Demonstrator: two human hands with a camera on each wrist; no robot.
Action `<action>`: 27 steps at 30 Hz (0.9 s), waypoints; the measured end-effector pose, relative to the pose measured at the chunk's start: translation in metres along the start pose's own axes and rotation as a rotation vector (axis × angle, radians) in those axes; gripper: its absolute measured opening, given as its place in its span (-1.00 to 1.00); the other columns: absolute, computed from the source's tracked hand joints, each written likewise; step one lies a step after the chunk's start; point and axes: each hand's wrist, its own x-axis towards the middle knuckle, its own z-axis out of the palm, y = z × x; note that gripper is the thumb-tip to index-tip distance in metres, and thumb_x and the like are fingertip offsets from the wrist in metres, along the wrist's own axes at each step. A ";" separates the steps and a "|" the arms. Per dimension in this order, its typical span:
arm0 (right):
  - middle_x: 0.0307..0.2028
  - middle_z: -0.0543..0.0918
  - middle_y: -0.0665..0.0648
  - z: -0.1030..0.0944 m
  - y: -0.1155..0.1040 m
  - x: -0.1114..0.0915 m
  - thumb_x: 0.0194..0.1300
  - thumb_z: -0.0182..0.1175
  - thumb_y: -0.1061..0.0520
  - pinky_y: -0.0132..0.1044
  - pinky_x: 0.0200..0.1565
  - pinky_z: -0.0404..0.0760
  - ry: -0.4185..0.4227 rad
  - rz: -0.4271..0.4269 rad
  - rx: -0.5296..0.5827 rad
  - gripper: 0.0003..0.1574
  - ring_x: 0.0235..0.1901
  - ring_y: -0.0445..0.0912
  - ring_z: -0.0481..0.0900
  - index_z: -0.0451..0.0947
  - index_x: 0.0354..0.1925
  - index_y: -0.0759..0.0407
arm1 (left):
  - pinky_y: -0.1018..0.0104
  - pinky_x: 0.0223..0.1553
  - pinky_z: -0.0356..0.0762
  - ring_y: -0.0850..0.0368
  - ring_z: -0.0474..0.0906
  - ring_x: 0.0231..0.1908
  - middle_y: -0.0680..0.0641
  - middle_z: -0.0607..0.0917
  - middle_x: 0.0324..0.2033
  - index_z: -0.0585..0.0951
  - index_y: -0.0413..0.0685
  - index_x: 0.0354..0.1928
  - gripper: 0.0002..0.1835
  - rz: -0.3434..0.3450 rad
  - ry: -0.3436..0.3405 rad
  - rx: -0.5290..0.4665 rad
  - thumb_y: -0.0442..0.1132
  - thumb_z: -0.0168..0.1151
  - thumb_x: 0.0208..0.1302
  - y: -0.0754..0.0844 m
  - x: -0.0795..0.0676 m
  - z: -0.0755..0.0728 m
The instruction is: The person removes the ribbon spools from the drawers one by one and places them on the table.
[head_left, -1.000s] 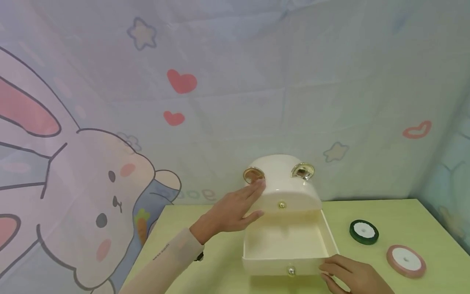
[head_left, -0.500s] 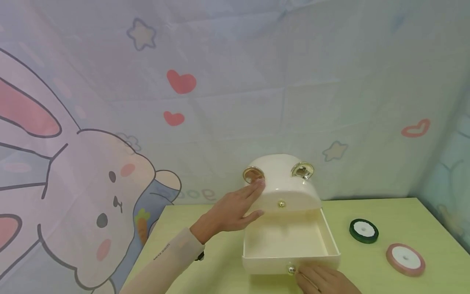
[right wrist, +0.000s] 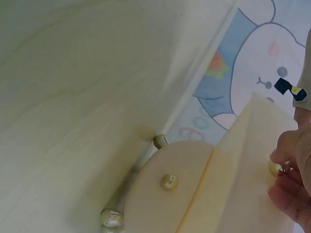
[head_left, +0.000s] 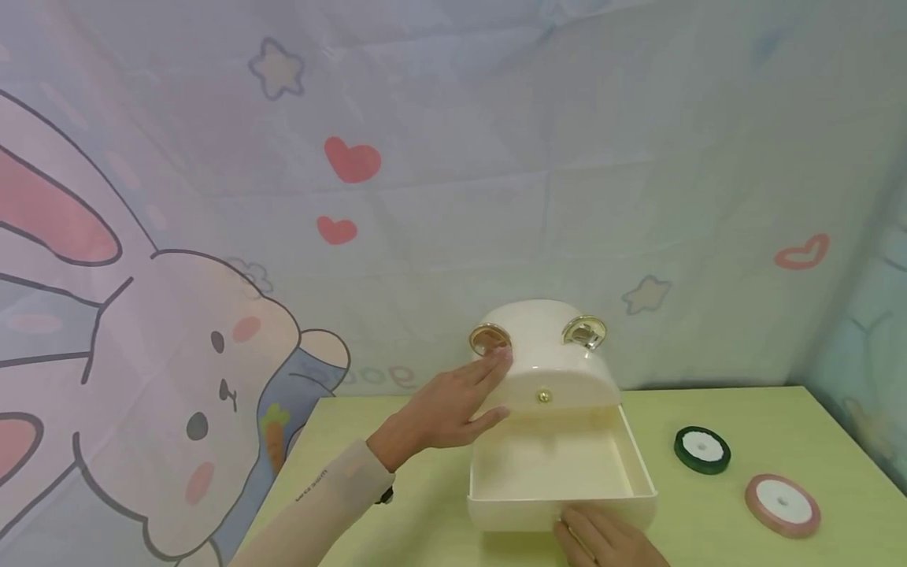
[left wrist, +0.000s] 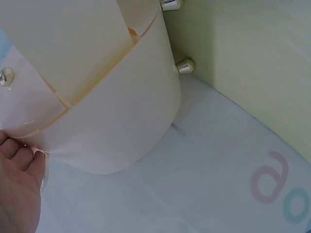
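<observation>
A cream storage box with a rounded top and two gold-rimmed round ears stands at the back of the table. Its lower drawer is pulled out, and nothing lies inside it. My left hand rests on the box's left side by the ear, fingers extended; the left wrist view shows its fingertips against the box edge. My right hand is at the drawer front. In the right wrist view, its thumb and fingers pinch the gold drawer knob. The upper drawer's knob is untouched.
To the box's right lie a green ribbon spool and a pink ribbon spool, on the pale green table. Directly behind the box hangs a backdrop cloth printed with a rabbit, hearts and stars.
My right hand has moved left along the drawer front, from its right corner to the knob, and now pinches it. The left hand and the drawer have stayed put.
</observation>
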 end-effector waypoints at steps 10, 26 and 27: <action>-0.22 0.77 0.22 0.009 -0.001 0.011 0.69 -0.18 0.10 -0.22 -0.20 0.76 0.094 0.009 -0.072 -0.43 -0.21 0.02 0.74 0.73 -0.21 0.31 | 0.07 0.51 0.40 -0.01 0.19 0.63 -0.15 0.15 0.67 0.02 -0.13 0.69 -0.20 0.016 0.024 0.020 0.15 -0.07 0.67 -0.001 0.002 0.001; -0.23 0.70 0.26 0.033 0.022 0.027 0.65 -0.21 0.27 -0.19 -0.21 0.74 0.113 0.071 -0.082 -0.50 -0.23 0.07 0.69 0.66 -0.23 0.38 | 0.11 0.58 0.29 0.01 0.19 0.63 -0.15 0.17 0.66 0.07 -0.14 0.68 -0.22 0.014 -0.003 0.070 0.18 -0.14 0.68 0.001 0.004 -0.005; -0.21 0.70 0.26 0.033 0.023 0.027 0.66 -0.22 0.27 -0.18 -0.19 0.75 0.096 0.089 -0.074 -0.49 -0.21 0.07 0.69 0.66 -0.22 0.38 | 0.11 0.58 0.30 0.01 0.19 0.63 -0.16 0.18 0.65 0.08 -0.15 0.68 -0.22 0.015 -0.002 0.071 0.18 -0.14 0.68 0.002 0.004 -0.006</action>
